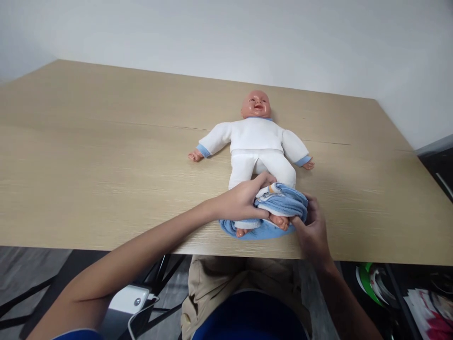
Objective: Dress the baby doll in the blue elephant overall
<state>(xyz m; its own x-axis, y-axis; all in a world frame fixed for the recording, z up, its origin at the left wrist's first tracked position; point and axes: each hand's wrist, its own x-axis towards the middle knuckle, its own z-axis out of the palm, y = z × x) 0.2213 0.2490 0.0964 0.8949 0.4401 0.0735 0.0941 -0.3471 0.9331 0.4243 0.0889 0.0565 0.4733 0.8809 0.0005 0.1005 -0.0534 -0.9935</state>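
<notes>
A baby doll (256,141) in a white suit with blue cuffs lies on its back on the wooden table (106,179), head away from me. A bunched blue garment (283,203) sits around its lower legs, with bare feet poking out near the table's front edge. My left hand (242,200) grips the garment's left side at the doll's left leg, fingers curled into the cloth. My right hand (311,226) pinches the garment's right side by the doll's other foot.
A white wall rises behind the table. Below the front edge I see my lap, a white device with a cable (130,302) at lower left, and green and printed items (371,283) on the floor at lower right.
</notes>
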